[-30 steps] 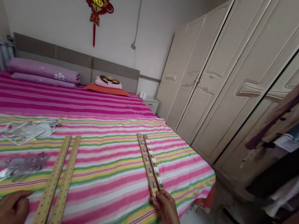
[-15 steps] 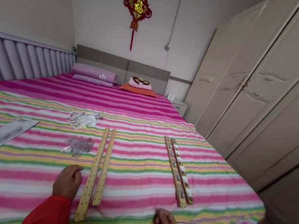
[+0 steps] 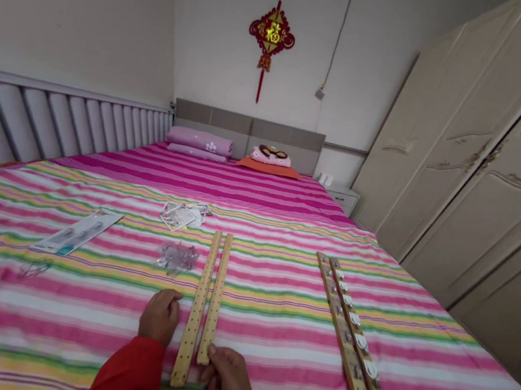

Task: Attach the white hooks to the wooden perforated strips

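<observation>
Two pale wooden strips with rows of small holes lie lengthwise on the striped bedsheet: a longer strip (image 3: 194, 318) on the left and a shorter strip (image 3: 216, 295) beside it. My right hand (image 3: 228, 377) pinches the near end of the shorter strip between thumb and fingers. Just left of the longer strip, my left hand (image 3: 160, 317) rests on the sheet with curled fingers, apart from the wood; its palm side is hidden. Beyond it lies a clear plastic bag of small parts (image 3: 177, 257). Flat clear packets (image 3: 184, 216) lie further back.
At the right lie two wooden strips with metal pieces and white round pieces fixed on them (image 3: 348, 325). To the left are a long flat package (image 3: 80, 232) and thin wire-like pieces (image 3: 34, 267). Folded bedding (image 3: 199, 141) sits by the headboard; a wardrobe (image 3: 487, 168) stands right.
My right hand has moved left from near the strips with fittings to the near end of the shorter wooden strip. The view has shifted left; my left hand stays beside the longer strip.
</observation>
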The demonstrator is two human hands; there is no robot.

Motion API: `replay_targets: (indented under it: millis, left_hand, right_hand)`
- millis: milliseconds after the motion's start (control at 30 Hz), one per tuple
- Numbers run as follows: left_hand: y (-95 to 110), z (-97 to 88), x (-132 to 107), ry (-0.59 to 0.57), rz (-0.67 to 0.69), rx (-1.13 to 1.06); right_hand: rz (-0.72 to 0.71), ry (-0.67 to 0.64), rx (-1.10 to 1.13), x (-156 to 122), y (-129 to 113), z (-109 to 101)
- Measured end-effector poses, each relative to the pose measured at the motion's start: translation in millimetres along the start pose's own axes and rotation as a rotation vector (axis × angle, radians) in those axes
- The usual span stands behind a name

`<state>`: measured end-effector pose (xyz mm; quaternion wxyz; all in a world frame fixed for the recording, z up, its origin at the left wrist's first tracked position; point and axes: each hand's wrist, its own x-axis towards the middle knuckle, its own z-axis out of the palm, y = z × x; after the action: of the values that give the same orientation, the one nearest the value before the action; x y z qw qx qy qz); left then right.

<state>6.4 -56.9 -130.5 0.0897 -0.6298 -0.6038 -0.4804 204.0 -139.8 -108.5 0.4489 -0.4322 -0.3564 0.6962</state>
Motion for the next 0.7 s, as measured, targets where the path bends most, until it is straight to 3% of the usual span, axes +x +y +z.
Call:
replay_targets:
  millis: [233, 400, 567, 700]
  left_hand:
    - [2.0, 0.3, -2.6, -0.009, -0.024, -0.028]
    - [4.9, -1.1, -2.2, -0.017, -0.057, -0.051]
    - [6.9, -2.3, -2.4, -0.003, -0.073, -0.107]
    - [6.1, -4.1, 2.8, 0.034, -0.209, -0.223]
  right_hand:
    - [-0.063, 0.047, -0.029, 13.1, 11.2, -3.3]
    - [-0.155, 0.054, -0.128, 1.1, 9.7, -18.5]
    - [-0.128, 0.04, -0.142, -14.4, 5.3, -32.0]
    - [-0.092, 0.043, -0.061, -21.7, 7.4, -33.0]
